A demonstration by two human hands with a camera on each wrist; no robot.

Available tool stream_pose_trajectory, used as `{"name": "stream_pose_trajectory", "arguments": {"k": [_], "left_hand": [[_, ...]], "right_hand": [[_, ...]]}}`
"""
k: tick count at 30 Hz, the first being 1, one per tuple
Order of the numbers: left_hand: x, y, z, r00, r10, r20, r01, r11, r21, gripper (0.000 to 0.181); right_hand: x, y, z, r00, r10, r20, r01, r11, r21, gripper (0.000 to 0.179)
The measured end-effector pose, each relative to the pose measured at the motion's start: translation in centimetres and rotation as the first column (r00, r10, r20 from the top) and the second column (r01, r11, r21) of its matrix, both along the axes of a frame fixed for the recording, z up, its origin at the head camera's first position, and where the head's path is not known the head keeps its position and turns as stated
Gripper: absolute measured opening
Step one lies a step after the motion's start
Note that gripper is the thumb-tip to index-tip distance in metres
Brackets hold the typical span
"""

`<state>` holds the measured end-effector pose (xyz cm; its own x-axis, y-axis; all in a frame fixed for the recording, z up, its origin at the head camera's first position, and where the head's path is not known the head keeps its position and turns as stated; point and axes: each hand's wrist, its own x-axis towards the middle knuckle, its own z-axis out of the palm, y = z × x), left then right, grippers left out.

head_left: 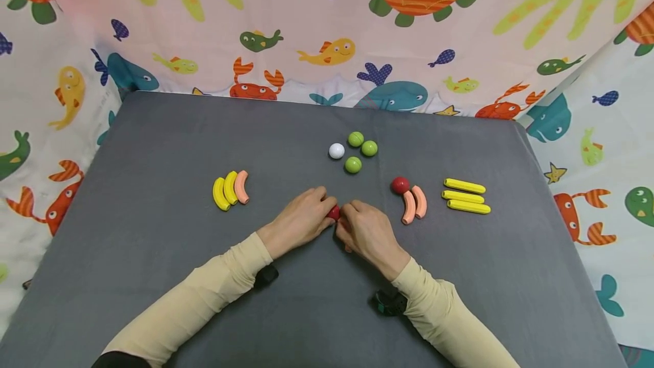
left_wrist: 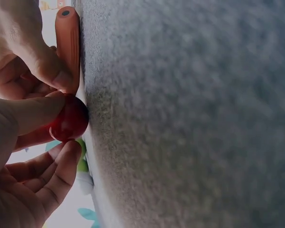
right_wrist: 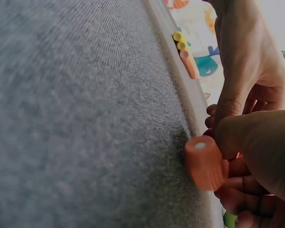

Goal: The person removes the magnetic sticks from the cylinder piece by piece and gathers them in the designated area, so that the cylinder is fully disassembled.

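Near the middle of the grey table, my left hand pinches a shiny red ball between thumb and fingers, low at the cloth. Close beside it my right hand pinches a curved salmon-coloured rod with a small round socket in its end. In the left wrist view the rod's far end meets the red ball; whether the two are joined is hidden by the fingertips. From above, only a bit of the red ball shows between the hands, and the rod is mostly covered by the right hand.
Left lie two curved yellow rods and a curved salmon rod. Beyond the hands are a white ball and green balls. Right, another red ball touches a salmon rod, near another; straight yellow rods lie further right.
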<state>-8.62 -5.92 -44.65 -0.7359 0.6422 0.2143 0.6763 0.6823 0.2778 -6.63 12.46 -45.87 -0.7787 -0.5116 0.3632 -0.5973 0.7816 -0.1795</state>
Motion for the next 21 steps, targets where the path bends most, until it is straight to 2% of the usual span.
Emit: {"name": "stream_pose_trajectory", "arguments": {"k": [3, 7, 10, 15, 21], "left_hand": [[-0.1, -0.2, 0.0, 1.000, 0.008, 0.010, -0.008, 1.000, 0.008, 0.017], [-1.0, -1.0, 0.3, 0.997, 0.070, 0.031, -0.070, 0.997, 0.028, 0.019], [-2.4, -1.5, 0.9, 0.990, 0.134, 0.048, -0.137, 0.989, 0.049, 0.022], [-5.5, -2.0, 1.8, 0.969, 0.239, 0.068, -0.243, 0.968, 0.058, 0.028], [-8.6, -1.8, 1.5, 0.948, 0.311, 0.061, -0.314, 0.949, 0.039, 0.029]], "right_hand": [[0.0, 0.0, -0.2, 1.000, 0.005, -0.003, -0.005, 1.000, 0.011, 0.012], [-0.1, 0.1, -0.3, 1.000, 0.008, -0.005, -0.008, 1.000, 0.019, 0.010], [-0.1, 0.3, -0.2, 1.000, 0.001, -0.007, -0.001, 1.000, 0.013, 0.009], [-0.2, 0.5, -0.2, 1.000, 0.005, 0.001, -0.005, 1.000, -0.003, 0.008], [0.1, 0.5, -0.4, 1.000, -0.007, 0.026, 0.007, 1.000, -0.001, 0.008]]}}
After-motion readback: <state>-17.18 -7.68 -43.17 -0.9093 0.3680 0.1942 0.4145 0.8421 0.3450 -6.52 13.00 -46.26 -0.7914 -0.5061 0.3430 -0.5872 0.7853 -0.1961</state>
